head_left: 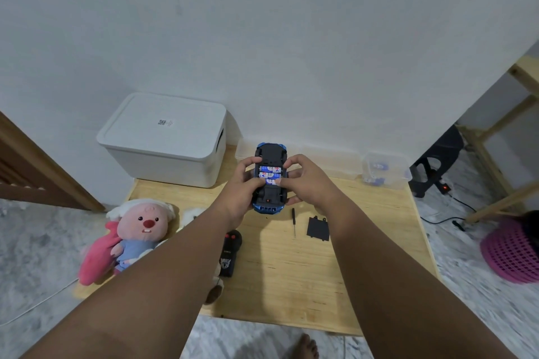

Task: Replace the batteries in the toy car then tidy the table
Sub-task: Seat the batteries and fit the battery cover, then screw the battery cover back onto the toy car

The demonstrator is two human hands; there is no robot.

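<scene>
Both arms stretched out, left hand (242, 183) and right hand (306, 181) gripping the flipped car (269, 154) from 9 and 3 o'clock, thumbs on the batteries (271, 169).

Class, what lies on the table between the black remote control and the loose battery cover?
A small screwdriver lies there on the table, nearer the battery cover than the remote control, as the head view shows.
</scene>
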